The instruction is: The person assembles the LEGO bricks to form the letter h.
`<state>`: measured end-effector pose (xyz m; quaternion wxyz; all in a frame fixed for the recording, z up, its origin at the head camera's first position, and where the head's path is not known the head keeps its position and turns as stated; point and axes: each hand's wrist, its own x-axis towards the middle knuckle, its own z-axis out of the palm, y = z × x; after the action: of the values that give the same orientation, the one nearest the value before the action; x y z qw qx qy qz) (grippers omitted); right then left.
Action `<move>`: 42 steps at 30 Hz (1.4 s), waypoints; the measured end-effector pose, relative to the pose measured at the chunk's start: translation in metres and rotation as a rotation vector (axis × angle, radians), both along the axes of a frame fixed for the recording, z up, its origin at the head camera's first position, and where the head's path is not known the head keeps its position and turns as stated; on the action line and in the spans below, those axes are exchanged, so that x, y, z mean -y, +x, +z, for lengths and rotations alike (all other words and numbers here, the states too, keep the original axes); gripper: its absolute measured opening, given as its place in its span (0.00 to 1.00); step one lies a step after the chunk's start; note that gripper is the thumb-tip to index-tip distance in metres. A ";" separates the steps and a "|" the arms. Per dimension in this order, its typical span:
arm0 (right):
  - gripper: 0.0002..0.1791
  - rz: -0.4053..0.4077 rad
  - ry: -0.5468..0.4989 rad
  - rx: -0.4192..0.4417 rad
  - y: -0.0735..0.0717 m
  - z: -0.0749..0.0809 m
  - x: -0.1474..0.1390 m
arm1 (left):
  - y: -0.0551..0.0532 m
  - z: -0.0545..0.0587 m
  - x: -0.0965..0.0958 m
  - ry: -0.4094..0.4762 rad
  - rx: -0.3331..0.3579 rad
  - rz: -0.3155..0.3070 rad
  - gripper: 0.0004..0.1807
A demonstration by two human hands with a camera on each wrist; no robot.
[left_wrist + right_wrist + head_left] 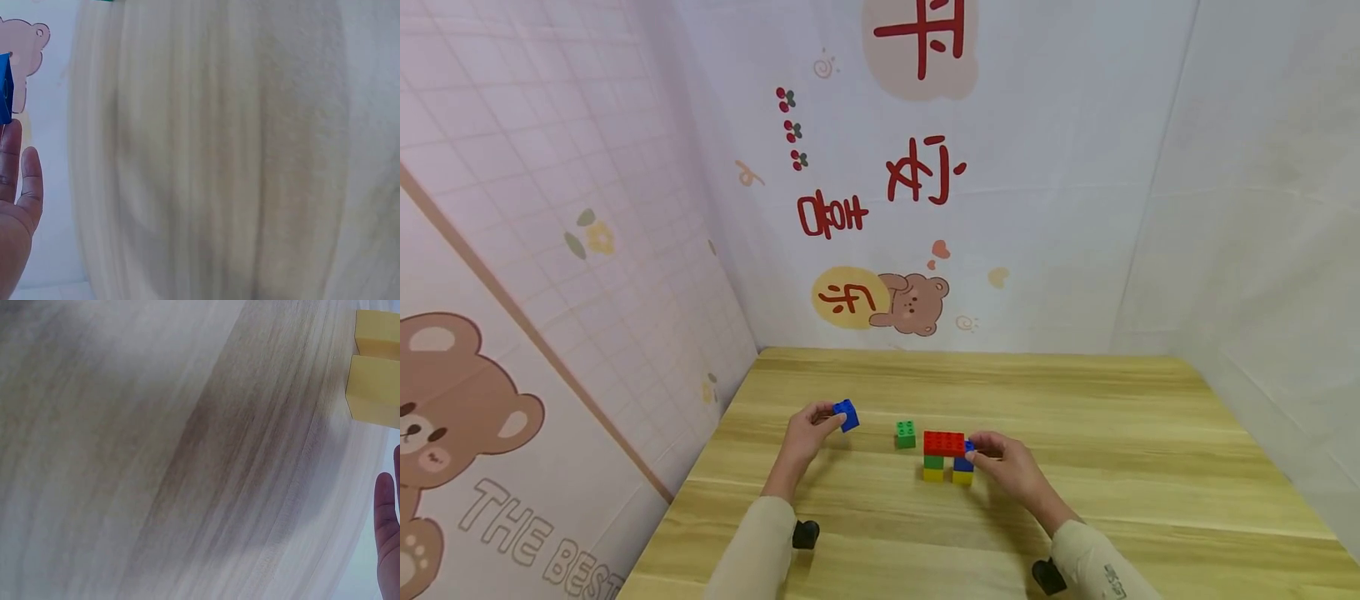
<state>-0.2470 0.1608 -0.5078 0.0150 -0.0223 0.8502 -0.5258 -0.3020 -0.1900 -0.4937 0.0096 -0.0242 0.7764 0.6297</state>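
My left hand (806,433) holds a blue brick (847,415) between thumb and fingers, above the table's left part. In the left wrist view, part of that blue brick (5,90) shows at the left edge. My right hand (1009,467) pinches a blue brick (963,464) at the right of a small structure. On top of it lies a long red brick (944,443), bridging this blue brick and a green brick (933,462). Yellow bricks (933,475) form the base on both sides. Between the hands, a separate green brick (906,434) sits on the table.
The wooden table (1112,425) runs back to a white printed wall cloth (1060,250). Another printed cloth (647,250) hangs along the left side. A black wrist device (806,534) shows below the left sleeve, another (1048,576) below the right.
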 end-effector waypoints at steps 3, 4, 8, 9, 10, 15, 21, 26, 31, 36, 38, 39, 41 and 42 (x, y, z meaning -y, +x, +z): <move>0.17 0.002 -0.004 -0.002 0.000 0.000 0.000 | 0.000 0.005 -0.003 -0.002 -0.007 -0.006 0.25; 0.17 0.003 -0.007 -0.002 0.000 0.000 0.000 | 0.000 0.007 -0.004 -0.005 -0.014 -0.010 0.26; 0.17 0.004 -0.007 0.000 -0.001 0.000 -0.001 | -0.001 0.013 -0.010 -0.013 -0.031 -0.021 0.26; 0.17 0.003 -0.006 0.002 -0.001 -0.001 -0.001 | -0.001 0.015 -0.011 -0.014 -0.033 -0.024 0.25; 0.17 0.004 -0.004 0.003 -0.001 -0.001 -0.002 | -0.001 0.016 -0.013 -0.015 -0.040 -0.028 0.25; 0.17 0.004 0.000 0.003 -0.002 -0.004 -0.003 | -0.003 0.025 -0.023 -0.004 -0.069 -0.058 0.23; 0.16 0.010 -0.001 -0.006 -0.003 -0.005 -0.004 | -0.003 0.036 -0.035 0.000 -0.095 -0.109 0.22; 0.16 0.010 0.001 -0.007 -0.002 -0.005 -0.004 | -0.002 0.045 -0.046 0.008 -0.104 -0.150 0.22; 0.16 0.014 0.006 -0.017 -0.002 -0.004 -0.003 | -0.002 0.051 -0.056 0.017 -0.125 -0.183 0.20; 0.15 0.019 0.002 -0.018 -0.002 -0.004 -0.003 | 0.000 0.058 -0.064 0.013 -0.148 -0.213 0.19; 0.15 0.019 0.002 -0.011 -0.003 -0.004 -0.003 | -0.001 0.058 -0.067 0.009 -0.150 -0.227 0.19; 0.15 0.018 0.003 -0.007 -0.003 -0.003 -0.002 | -0.001 0.059 -0.068 0.006 -0.150 -0.233 0.19; 0.15 0.017 0.004 -0.002 -0.003 -0.003 -0.002 | -0.004 0.057 -0.070 0.003 -0.154 -0.241 0.20; 0.15 0.017 0.004 -0.002 -0.003 -0.003 -0.002 | -0.004 0.057 -0.071 0.001 -0.153 -0.244 0.19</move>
<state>-0.2505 0.1627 -0.5111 0.0188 -0.0300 0.8511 -0.5238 -0.3061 -0.1188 -0.4365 0.0267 0.1185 0.7717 0.6243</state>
